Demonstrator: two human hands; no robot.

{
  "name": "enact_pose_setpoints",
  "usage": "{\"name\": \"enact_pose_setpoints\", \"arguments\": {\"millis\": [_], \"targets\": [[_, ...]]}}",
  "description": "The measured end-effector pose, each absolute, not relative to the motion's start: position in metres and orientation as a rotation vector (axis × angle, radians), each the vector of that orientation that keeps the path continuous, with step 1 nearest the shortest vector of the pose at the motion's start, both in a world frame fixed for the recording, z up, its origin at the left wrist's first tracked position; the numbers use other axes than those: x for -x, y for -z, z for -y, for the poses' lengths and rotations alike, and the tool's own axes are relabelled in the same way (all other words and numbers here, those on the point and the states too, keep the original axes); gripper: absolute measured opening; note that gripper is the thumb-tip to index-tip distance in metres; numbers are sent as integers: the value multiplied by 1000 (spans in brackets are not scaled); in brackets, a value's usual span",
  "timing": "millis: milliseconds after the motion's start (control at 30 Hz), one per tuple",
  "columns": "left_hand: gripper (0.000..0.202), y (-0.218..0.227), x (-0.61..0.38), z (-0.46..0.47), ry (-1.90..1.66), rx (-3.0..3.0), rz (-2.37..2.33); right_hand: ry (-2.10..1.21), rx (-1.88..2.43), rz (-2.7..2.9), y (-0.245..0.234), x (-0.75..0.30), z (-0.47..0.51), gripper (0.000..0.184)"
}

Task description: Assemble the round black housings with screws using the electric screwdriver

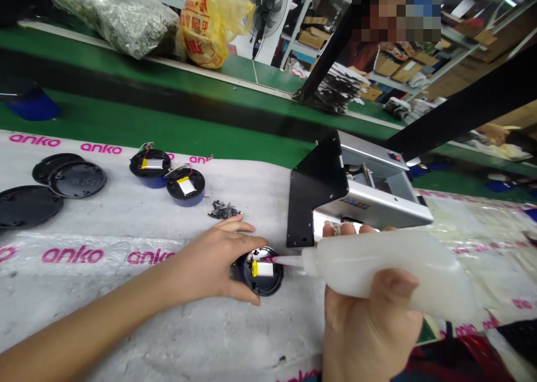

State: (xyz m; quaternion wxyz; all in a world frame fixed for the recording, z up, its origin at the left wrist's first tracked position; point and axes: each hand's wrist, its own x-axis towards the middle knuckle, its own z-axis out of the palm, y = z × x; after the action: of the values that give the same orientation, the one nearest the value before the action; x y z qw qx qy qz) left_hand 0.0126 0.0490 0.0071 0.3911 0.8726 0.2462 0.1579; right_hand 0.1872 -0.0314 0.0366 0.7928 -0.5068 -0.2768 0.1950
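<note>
My left hand (pixel 218 259) curls round the left side of a round black device housing (pixel 268 288), its thumb and fingers against the rim. Inside lies a silver battery pack (pixel 264 269) with yellow tape at one end. My right hand (pixel 369 315) grips a translucent white squeeze bottle (pixel 390 264), held on its side. The bottle's thin pink nozzle (pixel 289 261) points left, its tip over the housing near the battery; whether it touches cannot be told. Two similar housings with blue sides, a nearer one (pixel 185 187) and a farther one (pixel 151 168), stand at the back left.
Black round covers (pixel 78 179) lie at the left. Small black pieces (pixel 225 210) are heaped behind my left hand. A black-and-silver machine (pixel 361 180) stands at the back right. Beyond runs a green conveyor belt (pixel 188 125); a yellow bag (pixel 205 27) sits on the far ledge.
</note>
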Motion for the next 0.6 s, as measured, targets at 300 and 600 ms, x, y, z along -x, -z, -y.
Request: {"name": "enact_pose_setpoints", "arguments": {"millis": [300, 600], "targets": [[63, -6, -12, -49, -402, -2226, -598, -433, 1037, 563, -37, -195, 27, 49], [84, -18, 3, -39, -539, -2424, -657, -361, 1089, 796, -52, -209, 46, 38]]}}
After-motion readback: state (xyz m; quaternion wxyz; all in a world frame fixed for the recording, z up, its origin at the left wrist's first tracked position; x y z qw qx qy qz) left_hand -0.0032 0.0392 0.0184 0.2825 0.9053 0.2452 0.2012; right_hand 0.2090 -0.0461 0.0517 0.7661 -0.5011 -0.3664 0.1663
